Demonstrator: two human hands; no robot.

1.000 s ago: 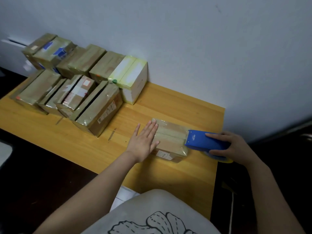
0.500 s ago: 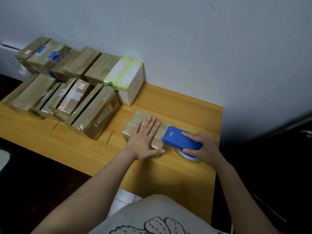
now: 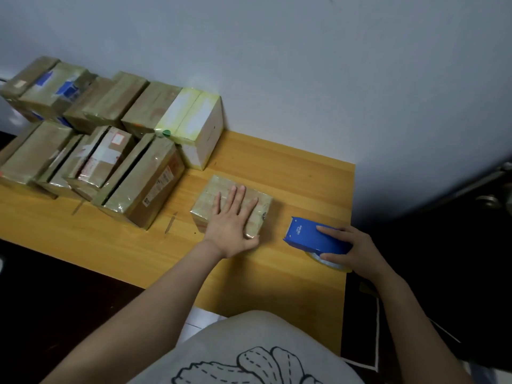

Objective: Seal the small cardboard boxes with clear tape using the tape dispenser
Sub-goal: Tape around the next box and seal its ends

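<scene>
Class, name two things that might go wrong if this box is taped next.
The left hand lies flat across the box top, so the tape dispenser might run over its fingers. The right hand holds the tape dispenser near the table edge, where it could slip off.

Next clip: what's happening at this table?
A person is taping small cardboard boxes. Their left hand lies flat on a small box that looks already wrapped in tape, in the middle of the wooden table. Their right hand grips the blue tape dispenser, clear of that box, to its right near the table's edge. A group of taped boxes stands by the wall on the left.
</scene>
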